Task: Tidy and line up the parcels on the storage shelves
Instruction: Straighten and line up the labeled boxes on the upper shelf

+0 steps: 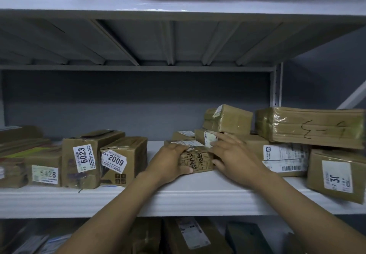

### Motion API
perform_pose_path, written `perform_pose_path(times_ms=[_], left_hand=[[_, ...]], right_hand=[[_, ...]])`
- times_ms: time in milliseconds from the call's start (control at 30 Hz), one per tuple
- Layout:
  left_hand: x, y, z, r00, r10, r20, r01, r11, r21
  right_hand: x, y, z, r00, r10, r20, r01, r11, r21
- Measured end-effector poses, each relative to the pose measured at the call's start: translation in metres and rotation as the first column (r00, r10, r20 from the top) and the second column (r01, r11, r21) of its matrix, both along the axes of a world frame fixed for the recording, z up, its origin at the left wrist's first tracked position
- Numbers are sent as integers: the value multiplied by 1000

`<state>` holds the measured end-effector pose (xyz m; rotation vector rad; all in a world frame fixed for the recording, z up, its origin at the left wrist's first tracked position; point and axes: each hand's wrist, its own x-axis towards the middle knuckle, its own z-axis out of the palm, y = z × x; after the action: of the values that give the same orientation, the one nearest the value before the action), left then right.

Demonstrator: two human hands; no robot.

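Observation:
A small brown parcel (198, 160) with black handwriting on its front stands on the white middle shelf (178, 196). My left hand (170, 162) grips its left end, fingers over the top and thumb under the front. My right hand (231, 154) holds its right end, with the fingers reaching over the top toward a small labelled parcel (210, 138) just behind. To the left, parcels labelled 2009 (122, 160), 6023 (87, 158) and 5428 (44, 169) stand side by side.
At the right, cardboard parcels lie in a loose pile: a taped one (311, 127) on top, a labelled one (285, 158) below, another (336, 174) at the shelf edge. Flat parcels (17, 141) lie far left. More parcels (190, 234) sit on the shelf below.

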<state>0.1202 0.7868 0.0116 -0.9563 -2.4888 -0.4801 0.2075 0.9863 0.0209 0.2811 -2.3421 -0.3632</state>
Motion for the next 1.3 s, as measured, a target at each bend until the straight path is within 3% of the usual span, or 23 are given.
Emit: perform_pose_path(times_ms=[100,200,267,333,500,567,633,800,933,1000,1133,1233,1300], left_hand=[[9,-12,-3,999,-32,32,31,999,36],[17,-21,-7,991,-95,96,82,989,127],[22,-25,-12,987,-126,103,105,976,190],[28,-27,-17,983,-149,106,118,962,247],[44,-28,-21,995,-101,27,85,929,359],[49,-29,-21,996,-55,-67,79,893,442],[53,-31,-20,991,0,-131,70,845,531],[63,-41,1,992,-31,-123,111,681,723],[74,-43,29,982,-186,-19,117,533,838],[75,-43,36,972,-228,63,68,525,849],[72,-46,34,928,-273,255,-39,609,793],[79,-46,21,805,-415,423,-28,685,728],[86,-45,16,730,-505,460,-26,652,757]], right_hand=[[2,-20,-2,992,112,59,-91,954,-286],[-2,-32,-7,978,116,173,-2,836,-549],[0,-35,-10,941,230,248,42,648,-760],[4,-38,-14,899,398,184,24,375,-927],[16,-39,-18,841,515,-166,-126,-112,-986],[19,-41,-15,796,537,-281,-165,-254,-953],[22,-42,-10,768,547,-332,-221,-261,-940],[32,-39,9,787,529,-318,-329,-77,-941],[36,-40,13,773,620,-139,-211,44,-977],[38,-44,10,776,627,-68,-141,67,-988],[39,-51,9,829,521,-201,-166,-114,-980],[38,-52,11,902,371,-222,-178,-149,-973],[39,-51,12,936,316,-157,-101,-188,-977]])
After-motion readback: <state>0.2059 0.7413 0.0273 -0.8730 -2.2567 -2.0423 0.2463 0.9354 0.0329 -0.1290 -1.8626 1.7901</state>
